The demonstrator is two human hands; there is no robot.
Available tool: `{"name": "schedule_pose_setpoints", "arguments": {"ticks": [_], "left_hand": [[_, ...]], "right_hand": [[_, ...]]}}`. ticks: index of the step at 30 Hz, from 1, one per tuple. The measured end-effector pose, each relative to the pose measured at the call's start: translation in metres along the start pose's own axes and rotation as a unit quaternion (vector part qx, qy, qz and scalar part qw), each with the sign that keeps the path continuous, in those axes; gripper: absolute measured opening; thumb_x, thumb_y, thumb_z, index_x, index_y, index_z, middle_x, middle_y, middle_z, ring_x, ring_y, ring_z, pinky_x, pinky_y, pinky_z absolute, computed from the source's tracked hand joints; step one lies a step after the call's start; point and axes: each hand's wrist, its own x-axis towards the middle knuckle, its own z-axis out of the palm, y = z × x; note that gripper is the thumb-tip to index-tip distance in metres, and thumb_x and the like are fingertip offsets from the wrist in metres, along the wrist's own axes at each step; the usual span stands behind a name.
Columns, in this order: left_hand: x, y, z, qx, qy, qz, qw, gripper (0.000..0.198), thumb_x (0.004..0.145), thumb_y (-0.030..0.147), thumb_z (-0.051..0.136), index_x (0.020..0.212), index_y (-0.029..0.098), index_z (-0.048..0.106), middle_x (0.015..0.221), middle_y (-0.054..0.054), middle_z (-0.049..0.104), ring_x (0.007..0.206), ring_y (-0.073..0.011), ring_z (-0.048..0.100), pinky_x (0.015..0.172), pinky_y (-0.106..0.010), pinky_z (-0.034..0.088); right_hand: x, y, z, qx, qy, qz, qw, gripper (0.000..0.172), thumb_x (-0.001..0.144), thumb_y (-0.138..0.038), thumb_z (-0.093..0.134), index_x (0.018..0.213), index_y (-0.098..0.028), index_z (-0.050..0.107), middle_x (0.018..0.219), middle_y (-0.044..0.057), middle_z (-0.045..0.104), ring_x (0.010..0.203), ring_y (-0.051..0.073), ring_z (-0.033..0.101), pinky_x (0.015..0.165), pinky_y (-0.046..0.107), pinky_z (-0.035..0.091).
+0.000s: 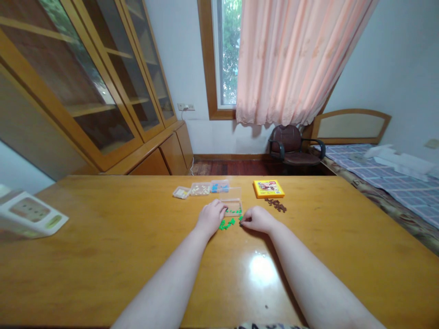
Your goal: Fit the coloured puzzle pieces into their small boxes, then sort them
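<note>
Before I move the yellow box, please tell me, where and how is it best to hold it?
Probably grip the left and right edges of the yellow box, coming from above. It lies flat, so its underside is not reachable; both these edges look free, while brown pieces lie close to its near edge.

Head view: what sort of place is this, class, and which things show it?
Probably a bedroom, perhaps doubling as a study: a bed with a headboard, a glass-fronted cabinet and an armchair suggest it.
</note>
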Motion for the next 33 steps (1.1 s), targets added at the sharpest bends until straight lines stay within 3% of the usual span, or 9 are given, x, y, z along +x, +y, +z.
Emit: {"name": "schedule_pose_setpoints", "arguments": {"ticks": [4, 13, 19, 22, 27, 33], "left_hand": [[0.000, -0.002, -0.004, 0.007, -0.020, -0.018, 1.000, 0.023, 0.088, 0.027, 0.046, 0.105, 0.023, 0.061, 0.101, -0.004, 0.060, 0.089, -0.0161, 0.059, 0.079, -0.026, 0.044], [-0.013, 0.012, -0.033, 0.034, -0.153, 0.042, 0.987, 0.012, 0.081, 0.026, 0.053, 0.086, 0.023, 0.063, 0.095, -0.004, 0.061, 0.085, -0.0185, 0.060, 0.076, -0.028, 0.045], [-0.014, 0.014, -0.031, 0.040, -0.187, 0.034, 0.981, 0.014, 0.075, 0.026, 0.059, 0.088, 0.023, 0.061, 0.092, -0.004, 0.063, 0.084, -0.0209, 0.062, 0.073, -0.028, 0.046], [-0.014, 0.014, -0.029, 0.047, -0.194, 0.033, 0.979, 0.010, 0.075, 0.025, 0.059, 0.085, 0.022, 0.062, 0.091, -0.004, 0.063, 0.083, -0.0217, 0.062, 0.072, -0.029, 0.047], [-0.013, 0.014, -0.024, 0.043, -0.196, 0.032, 0.979, 0.006, 0.078, 0.023, 0.056, 0.080, 0.021, 0.061, 0.087, -0.004, 0.063, 0.080, -0.0211, 0.062, 0.069, -0.028, 0.046], [-0.011, 0.013, -0.024, 0.004, -0.159, 0.046, 0.986, 0.009, 0.081, 0.022, 0.053, 0.085, 0.021, 0.061, 0.094, -0.004, 0.060, 0.082, -0.0178, 0.061, 0.071, -0.026, 0.045]], "right_hand": [[0.000, -0.004, 0.002, -0.024, 0.023, -0.023, 0.999, 0.019, 0.076, -0.031, 0.057, 0.080, -0.025, 0.075, 0.075, 0.002, 0.073, 0.064, 0.014, 0.062, 0.057, 0.021, 0.038], [0.002, -0.004, 0.005, 0.024, 0.043, -0.019, 0.999, 0.017, 0.076, -0.030, 0.059, 0.079, -0.023, 0.074, 0.068, 0.001, 0.070, 0.057, 0.012, 0.056, 0.055, 0.021, 0.035], [0.004, -0.001, 0.005, 0.023, 0.132, 0.031, 0.990, 0.019, 0.078, -0.031, 0.057, 0.081, -0.021, 0.073, 0.069, 0.003, 0.068, 0.061, 0.013, 0.055, 0.058, 0.022, 0.036], [0.006, 0.000, 0.007, 0.018, 0.165, 0.072, 0.984, 0.021, 0.080, -0.031, 0.056, 0.086, -0.021, 0.073, 0.076, 0.004, 0.069, 0.067, 0.015, 0.057, 0.061, 0.023, 0.038], [0.008, 0.001, 0.008, 0.050, 0.134, 0.089, 0.986, 0.025, 0.080, -0.029, 0.053, 0.096, -0.021, 0.071, 0.071, 0.003, 0.068, 0.062, 0.014, 0.057, 0.060, 0.023, 0.039], [0.005, 0.000, 0.006, 0.072, 0.144, 0.050, 0.986, 0.025, 0.083, -0.031, 0.050, 0.088, -0.019, 0.072, 0.071, 0.004, 0.068, 0.062, 0.014, 0.055, 0.059, 0.023, 0.038]]}}
